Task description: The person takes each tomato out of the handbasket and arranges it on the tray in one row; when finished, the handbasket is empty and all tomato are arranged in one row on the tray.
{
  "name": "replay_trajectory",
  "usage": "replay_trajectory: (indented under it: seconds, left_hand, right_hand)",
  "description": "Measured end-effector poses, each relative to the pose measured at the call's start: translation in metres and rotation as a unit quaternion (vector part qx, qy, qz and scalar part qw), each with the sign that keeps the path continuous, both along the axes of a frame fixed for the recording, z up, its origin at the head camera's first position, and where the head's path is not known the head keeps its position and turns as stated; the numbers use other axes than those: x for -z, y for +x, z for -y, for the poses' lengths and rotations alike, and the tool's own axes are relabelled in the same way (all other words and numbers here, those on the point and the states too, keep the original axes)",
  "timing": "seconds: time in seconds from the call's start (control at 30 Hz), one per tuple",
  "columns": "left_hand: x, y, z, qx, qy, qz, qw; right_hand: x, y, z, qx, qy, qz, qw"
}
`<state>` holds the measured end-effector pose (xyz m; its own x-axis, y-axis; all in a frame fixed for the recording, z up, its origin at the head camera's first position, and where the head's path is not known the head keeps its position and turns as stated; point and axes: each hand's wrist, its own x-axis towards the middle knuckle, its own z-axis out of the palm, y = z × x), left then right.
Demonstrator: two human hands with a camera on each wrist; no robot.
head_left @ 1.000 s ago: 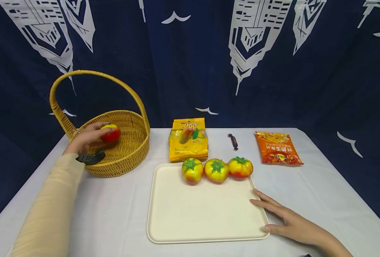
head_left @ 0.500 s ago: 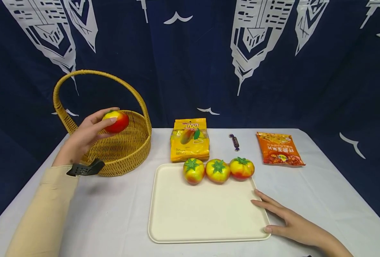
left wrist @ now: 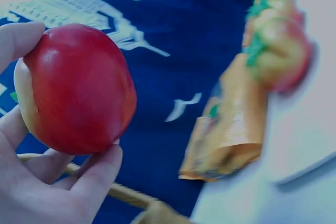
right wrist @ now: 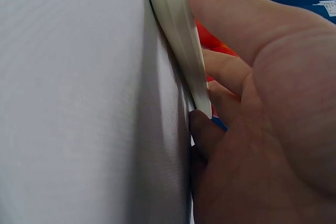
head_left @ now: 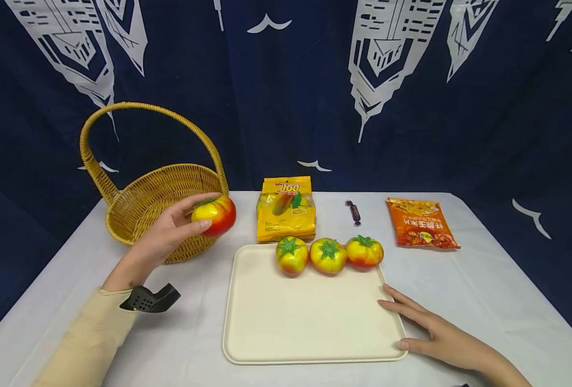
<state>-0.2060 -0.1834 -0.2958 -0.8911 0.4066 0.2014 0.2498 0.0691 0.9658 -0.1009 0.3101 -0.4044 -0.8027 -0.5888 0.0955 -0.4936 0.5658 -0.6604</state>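
Note:
My left hand [head_left: 162, 236] holds a red-and-yellow toy tomato [head_left: 220, 216] between thumb and fingers, lifted in front of the right side of the wicker basket [head_left: 189, 250]. Close up in the left wrist view, the tomato [left wrist: 84, 90] shows its red side. A cream tray [head_left: 315, 322] lies on the table, with three similar tomatoes [head_left: 328, 257] in a row along its far edge. My right hand [head_left: 441, 336] rests at the tray's right edge, its fingers fairly straight. Thumb and fingers touch the tray rim [right wrist: 184, 40] in the right wrist view.
Behind the tray stands a yellow candy bag [head_left: 286, 209]. A small dark wrapped candy [head_left: 353, 213] and an orange snack packet [head_left: 422, 223] lie to its right. The basket's tall handle [head_left: 152, 109] arches up at the left, before a dark blue curtain [head_left: 286, 97].
My left hand has lifted the tomato out of the basket and carried it right, toward the tray. The right hand has stayed at the tray's edge.

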Motion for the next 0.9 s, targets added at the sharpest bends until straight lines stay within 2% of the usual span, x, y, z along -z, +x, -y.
replay_trajectory:
  seconds: [0.1, 0.2, 0.47, 0.73, 0.8, 0.9]
  left_hand:
    - [0.016, 0.000, -0.008, 0.014, -0.007, 0.008, 0.9999]
    - [0.031, -0.001, -0.016, 0.023, -0.039, 0.007, 0.9989]
    - [0.069, -0.007, -0.045, 0.042, -0.134, -0.057, 0.9884]
    - [0.083, -0.010, -0.055, 0.031, -0.183, -0.129, 0.9741]
    - [0.086, -0.010, -0.054, 0.029, -0.192, -0.142, 0.9707]
    - [0.089, -0.011, -0.055, 0.021, -0.198, -0.151, 0.9682]
  right_hand:
    - [-0.001, -0.002, 0.001, -0.003, -0.002, -0.002, 1.000]
    - [-0.002, -0.003, 0.001, -0.004, -0.004, -0.003, 1.000]
    - [0.003, 0.000, -0.002, 0.007, 0.024, 0.024, 0.999]
    - [0.000, 0.002, -0.001, 0.020, 0.032, 0.032, 0.999]
    - [-0.001, 0.002, -0.001, 0.024, 0.035, 0.045, 0.998]
    - [-0.002, 0.000, 0.000, 0.023, 0.038, 0.039, 0.998]
